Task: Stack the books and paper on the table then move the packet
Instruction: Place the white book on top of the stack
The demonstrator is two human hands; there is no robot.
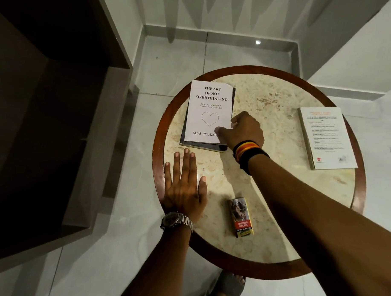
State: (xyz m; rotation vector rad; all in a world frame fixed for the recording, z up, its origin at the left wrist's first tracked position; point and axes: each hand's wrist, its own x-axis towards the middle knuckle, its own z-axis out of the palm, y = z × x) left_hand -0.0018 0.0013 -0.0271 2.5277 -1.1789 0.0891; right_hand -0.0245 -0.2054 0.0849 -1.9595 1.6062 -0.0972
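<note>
Right hand [242, 130] pinches paper [208, 112] corner atop dark book [203, 145] — square edges before release. Left hand [184, 186] flat, open on table [280, 189]. Second book [327, 138] — packet [241, 217] remain.

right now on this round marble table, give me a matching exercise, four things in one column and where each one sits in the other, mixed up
Things:
1. white title sheet printed "The Art of Not Overthinking"
2. pale book lying back cover up
3. small tobacco packet with a red band
4. left hand with the metal wristwatch

Places:
A. near edge of the table, between the two forearms
B. flat, palm down, at the table's left rim
C. on top of a dark book, under the right hand's fingertips
D. alone at the table's right side

Pairs: 1-C, 2-D, 3-A, 4-B
</note>
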